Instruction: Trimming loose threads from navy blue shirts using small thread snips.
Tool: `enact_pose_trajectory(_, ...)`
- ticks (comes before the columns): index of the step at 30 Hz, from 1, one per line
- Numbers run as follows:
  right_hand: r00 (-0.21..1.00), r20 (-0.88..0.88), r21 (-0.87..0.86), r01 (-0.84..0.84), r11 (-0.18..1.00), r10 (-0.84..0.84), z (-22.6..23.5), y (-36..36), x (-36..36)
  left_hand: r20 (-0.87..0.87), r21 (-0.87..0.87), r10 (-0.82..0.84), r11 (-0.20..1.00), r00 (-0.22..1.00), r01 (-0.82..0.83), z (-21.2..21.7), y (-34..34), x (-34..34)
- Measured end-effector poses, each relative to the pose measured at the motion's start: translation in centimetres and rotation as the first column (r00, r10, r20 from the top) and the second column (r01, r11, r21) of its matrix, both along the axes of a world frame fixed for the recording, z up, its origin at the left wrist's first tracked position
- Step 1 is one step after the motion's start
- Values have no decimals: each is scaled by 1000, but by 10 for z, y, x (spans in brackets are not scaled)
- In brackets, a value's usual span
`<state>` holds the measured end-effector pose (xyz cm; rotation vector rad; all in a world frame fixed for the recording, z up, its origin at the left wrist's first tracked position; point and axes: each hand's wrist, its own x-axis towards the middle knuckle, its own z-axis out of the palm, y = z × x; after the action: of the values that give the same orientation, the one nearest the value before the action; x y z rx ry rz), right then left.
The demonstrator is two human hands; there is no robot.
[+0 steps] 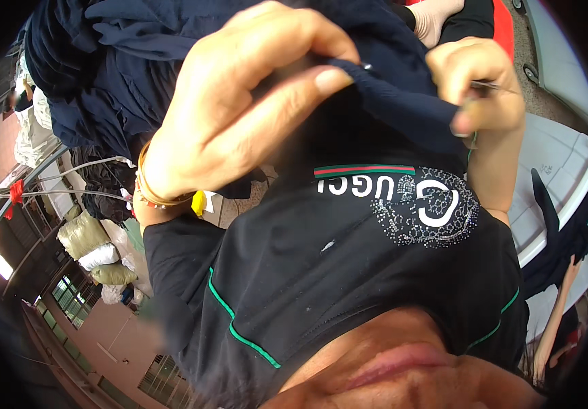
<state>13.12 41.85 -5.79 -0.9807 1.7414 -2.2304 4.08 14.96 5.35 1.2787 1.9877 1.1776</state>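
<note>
Left hand (239, 109) pinches dark navy fabric (389, 102); right hand (481, 85) grips a thin metal tool (488, 85). Best keep the cloth taut.

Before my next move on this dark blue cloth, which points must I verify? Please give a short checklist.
1. Left hand pinches the edge of the dark blue cloth: ok.
2. Right hand grips the small metal tool: ok.
3. Cloth runs from one hand to the other: ok.
4. Tool tip is clear of the left fingers: cannot tell, the tip is hidden.
5. Working spot is in sharp view: not ok, it is very close and blurred.
</note>
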Motion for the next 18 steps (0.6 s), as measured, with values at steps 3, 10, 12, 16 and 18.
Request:
enact_pose_trajectory(3,846,222,49,487,872,-485,-15,5,-6,72,-78,193,979,979,-188,3,14,2)
enact_pose_trajectory(10,402,-38,155,907,392,-915,42,-42,-15,-128,-120,344,926,930,-359,-1,31,-17)
enact_pose_trajectory(12,290,-613,263,952,157,-735,53,-46,-3,28,-90,362,929,932,-358,-8,29,-19)
enact_pose_trajectory(16,384,-673,300,923,241,-632,63,-63,-7,502,-60,411,895,762,-443,-14,24,-25)
enact_pose_trajectory(18,385,-694,298,923,244,-608,62,-64,-10,309,40,299,944,903,-327,-30,7,-38)
